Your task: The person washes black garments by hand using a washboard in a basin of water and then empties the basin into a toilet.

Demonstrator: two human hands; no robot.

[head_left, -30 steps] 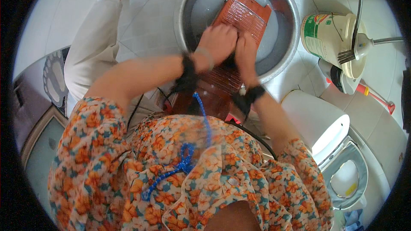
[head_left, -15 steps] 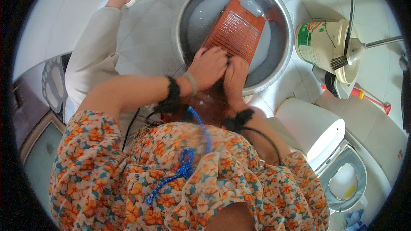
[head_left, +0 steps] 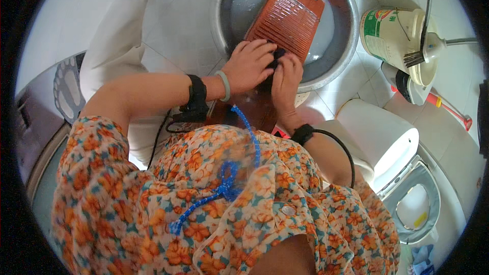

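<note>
In the head view, the brown washboard [head_left: 294, 18] leans in the metal basin [head_left: 352, 25], its far end over the cloudy water [head_left: 244, 0] inside the basin and its near end running out past the basin's near rim toward the person. Its long axis points away from the body, tipping a little right. Both hands are at the basin's near side, on the board: the left hand [head_left: 248, 67] bends its fingers over a dark cloth [head_left: 278, 56] from the left, and the right hand [head_left: 287, 77] grips it from the right. The left fingertips reach slightly farther up the ribs. Compared with half a second ago, the left fingers look more spread and more cloth shows between the hands; the board sits much the same in the basin.
</note>
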